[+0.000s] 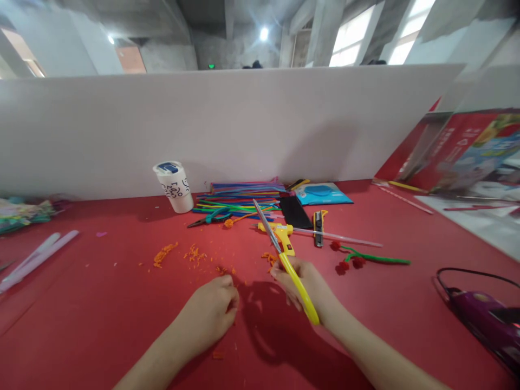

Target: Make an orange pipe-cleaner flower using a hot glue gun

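Note:
My right hand (319, 290) is closed around yellow-handled scissors (296, 283), whose blades point up and away over the table. My left hand (211, 306) is curled with its fingertips down near the red tabletop; whatever it may pinch is hidden. Orange fuzzy clippings (195, 253) lie scattered in front of both hands. Just beyond the scissors rests a yellow glue gun (283, 234) with a clear glue stick (345, 237) at its back. To the right lies a green stem with red pompoms (376, 259).
Behind are coloured pipe cleaners (244, 189), pliers (209, 218), an orange-tipped stem (228, 222), a white cup (174, 187), a utility knife (319, 230) and a blue packet (325, 194). A purple corded device (483, 314) sits at right. A white partition (223, 130) bounds the back.

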### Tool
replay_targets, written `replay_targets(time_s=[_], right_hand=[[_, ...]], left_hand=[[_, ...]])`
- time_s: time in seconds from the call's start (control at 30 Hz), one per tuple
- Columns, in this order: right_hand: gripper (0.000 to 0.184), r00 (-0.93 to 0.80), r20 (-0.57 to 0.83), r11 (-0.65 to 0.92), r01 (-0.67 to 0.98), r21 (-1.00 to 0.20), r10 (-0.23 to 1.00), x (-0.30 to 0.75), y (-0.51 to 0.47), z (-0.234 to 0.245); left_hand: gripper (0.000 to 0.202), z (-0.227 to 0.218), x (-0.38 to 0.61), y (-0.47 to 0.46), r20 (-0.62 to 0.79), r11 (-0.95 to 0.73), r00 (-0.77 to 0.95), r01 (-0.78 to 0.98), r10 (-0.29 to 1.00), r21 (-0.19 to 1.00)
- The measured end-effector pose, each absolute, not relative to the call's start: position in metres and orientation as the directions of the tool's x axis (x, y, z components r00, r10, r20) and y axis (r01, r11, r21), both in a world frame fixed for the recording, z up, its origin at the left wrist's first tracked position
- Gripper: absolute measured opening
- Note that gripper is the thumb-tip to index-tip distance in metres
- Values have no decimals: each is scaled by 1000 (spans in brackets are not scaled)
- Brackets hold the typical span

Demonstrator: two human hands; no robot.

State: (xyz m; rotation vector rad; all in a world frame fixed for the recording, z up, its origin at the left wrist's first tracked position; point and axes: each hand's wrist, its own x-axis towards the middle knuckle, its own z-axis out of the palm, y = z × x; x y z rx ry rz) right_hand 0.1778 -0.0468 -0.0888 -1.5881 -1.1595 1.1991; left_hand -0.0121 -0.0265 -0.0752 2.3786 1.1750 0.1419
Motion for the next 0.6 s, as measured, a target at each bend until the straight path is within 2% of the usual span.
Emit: replay_targets(time_s=[0.23,0.4,0.6], right_hand=[[13,137,-225,-251,221,-942,965,175,-48,-85],[16,114,-224,-244,208,-947,968,174,-49,-83],[14,93,-229,-244,194,-950,969,173,-50,-82]], left_hand=[[16,-83,-17,-22,-43,-443,538,734,842,515],[23,-82,-18,-19,-57,-406,543,689,838,600],[23,-74,-19,-17,-52,-387,530,678,846,625]])
